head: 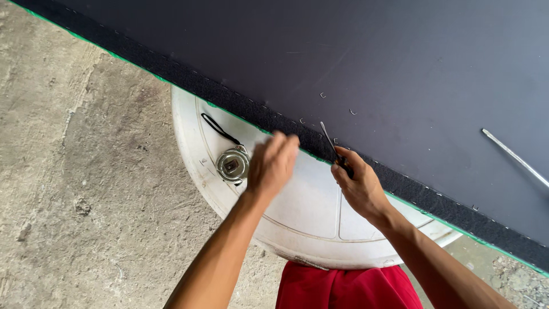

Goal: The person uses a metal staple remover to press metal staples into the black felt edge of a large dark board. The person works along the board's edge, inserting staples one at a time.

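I'd keep my right hand (360,182) clenched on the thin metal tool (330,141), working it shallow under the black fabric edge (274,119) while my left hand (273,163), fingers together, presses nearby.

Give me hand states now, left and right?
Left hand: blurred, fingers at the board's fuzzy black edge strip; grip cannot be told.
Right hand: closed on a thin metal tool, tip on the strip.

Board (400,63) overlaps drum (303,212); tape measure (232,164) on drum, left
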